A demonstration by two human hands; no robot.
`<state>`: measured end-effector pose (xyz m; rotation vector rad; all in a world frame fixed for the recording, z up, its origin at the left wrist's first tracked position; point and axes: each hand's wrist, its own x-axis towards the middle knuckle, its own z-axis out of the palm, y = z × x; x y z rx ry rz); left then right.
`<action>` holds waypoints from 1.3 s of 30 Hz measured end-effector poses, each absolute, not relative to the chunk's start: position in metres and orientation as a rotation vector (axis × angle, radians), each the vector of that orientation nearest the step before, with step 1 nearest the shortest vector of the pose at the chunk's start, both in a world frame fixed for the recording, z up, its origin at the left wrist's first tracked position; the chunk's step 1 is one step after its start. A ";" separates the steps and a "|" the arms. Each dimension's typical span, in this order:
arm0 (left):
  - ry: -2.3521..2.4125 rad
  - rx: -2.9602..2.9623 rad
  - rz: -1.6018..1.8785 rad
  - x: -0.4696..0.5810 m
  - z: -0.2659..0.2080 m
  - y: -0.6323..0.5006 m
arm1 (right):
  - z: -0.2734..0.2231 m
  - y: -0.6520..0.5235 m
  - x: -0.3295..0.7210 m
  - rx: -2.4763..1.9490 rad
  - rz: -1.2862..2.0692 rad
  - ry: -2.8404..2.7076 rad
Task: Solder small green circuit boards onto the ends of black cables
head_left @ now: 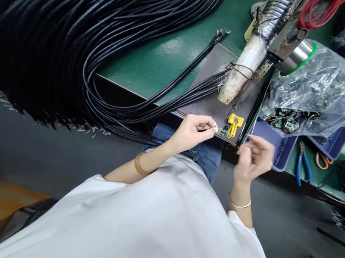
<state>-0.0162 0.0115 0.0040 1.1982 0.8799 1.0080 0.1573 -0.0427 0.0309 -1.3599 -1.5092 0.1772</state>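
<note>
My left hand (193,130) pinches thumb and forefinger together at the front edge of a dark board (212,72). What sits in the pinch is too small to make out. Right at its fingertips lies a small green circuit board (223,132), beside a yellow clip-like holder (234,125). My right hand (255,157) is raised by the front of a purple tray (281,157), fingers curled and smeared by motion. Whether a thin wire or anything else is between them is hidden. A soldering-iron-like metal tool (253,83) points down above the board.
Black cables (113,45) cover the left side and hang over the edge. A white duct (241,76) stands over the board. To the right are a solder spool (298,57), a plastic bag (319,91) of circuit boards, blue-handled pliers (303,163) and orange-handled scissors (323,160).
</note>
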 end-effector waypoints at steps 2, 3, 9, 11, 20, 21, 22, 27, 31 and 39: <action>0.890 1.172 1.025 -0.015 0.004 0.014 | 0.033 -0.044 0.158 -1.325 0.208 -1.313; 0.891 1.165 1.027 -0.015 0.005 0.015 | 0.034 -0.044 0.158 -1.331 0.208 -1.271; 0.893 1.245 1.036 -0.010 0.006 0.016 | 0.029 -0.040 0.150 -1.474 0.331 -1.470; 0.927 1.292 1.041 -0.008 0.006 0.017 | 0.025 -0.037 0.146 -1.467 0.379 -1.506; 0.918 1.232 1.026 -0.006 0.007 0.031 | 0.021 -0.028 0.142 -1.384 0.213 -1.597; 0.911 1.219 1.025 -0.006 0.007 0.032 | 0.021 -0.027 0.142 -1.376 0.211 -1.601; 0.909 1.213 1.027 -0.005 0.008 0.033 | 0.021 -0.026 0.142 -1.372 0.206 -1.608; 0.926 1.246 1.058 -0.005 0.010 0.034 | 0.023 -0.022 0.142 -1.361 0.160 -1.629; 0.958 1.320 1.098 -0.006 0.013 0.032 | 0.025 -0.018 0.141 -1.342 0.143 -1.624; 0.992 1.376 1.096 -0.007 0.016 0.031 | 0.027 -0.019 0.137 -1.383 0.052 -1.671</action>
